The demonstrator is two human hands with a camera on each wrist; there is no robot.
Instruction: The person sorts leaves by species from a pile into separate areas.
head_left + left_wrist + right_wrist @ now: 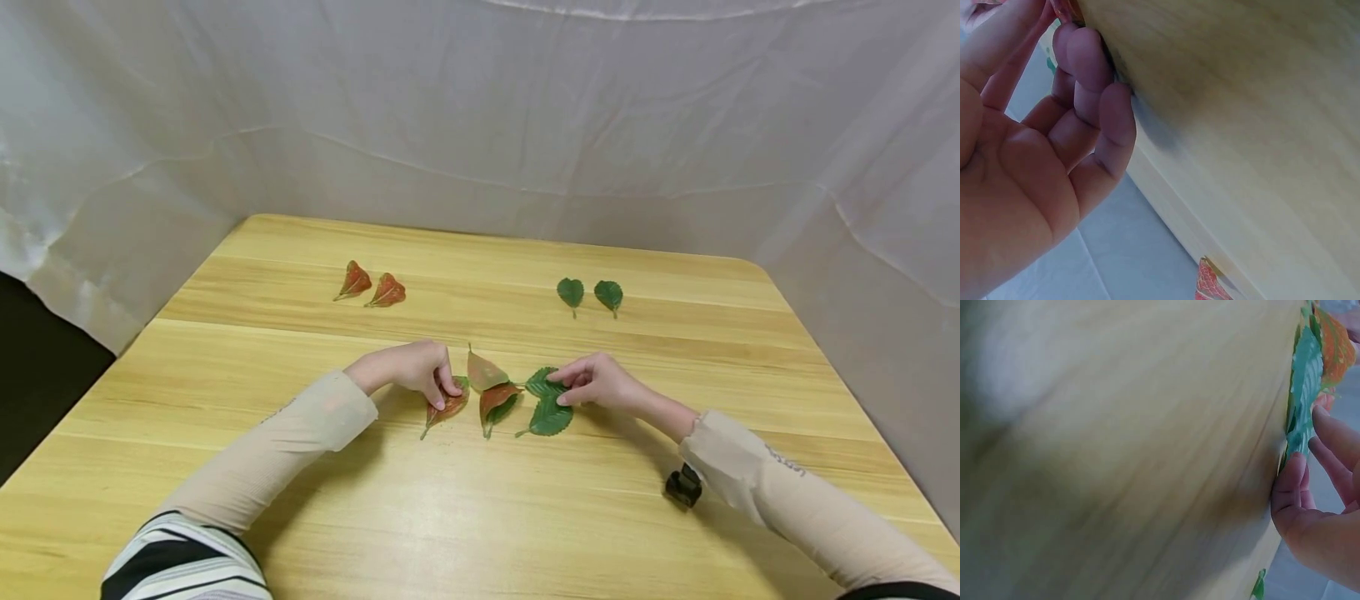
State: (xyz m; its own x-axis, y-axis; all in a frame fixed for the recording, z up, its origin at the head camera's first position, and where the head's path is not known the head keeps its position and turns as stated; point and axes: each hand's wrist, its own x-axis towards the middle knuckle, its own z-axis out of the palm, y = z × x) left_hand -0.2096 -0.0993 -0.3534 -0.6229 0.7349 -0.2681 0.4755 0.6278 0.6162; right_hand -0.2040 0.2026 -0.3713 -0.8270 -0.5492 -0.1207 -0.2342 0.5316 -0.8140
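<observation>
In the head view my left hand (pixel 420 367) is bent over a red leaf (pixel 450 407) with a green edge, pinching it between thumb and fingertips. The left wrist view shows the other fingers of this hand curled close over the wood. My right hand (pixel 600 382) comes in from the other side, fingertips spread on two overlapping green leaves, an upper one (pixel 540 383) and a lower one (pixel 550 418). Between the hands lie a dull pinkish-brown leaf (pixel 483 372) and a red leaf (pixel 495 398) that partly covers a green leaf (pixel 502 410).
Farther back on the wooden table (pixel 480 517), two red leaves (pixel 388 291) lie at left and two green leaves (pixel 608 294) at right. Pale sheeting (pixel 525 108) hangs behind the table and along its sides. A small black device (pixel 683 487) sits under the right wrist.
</observation>
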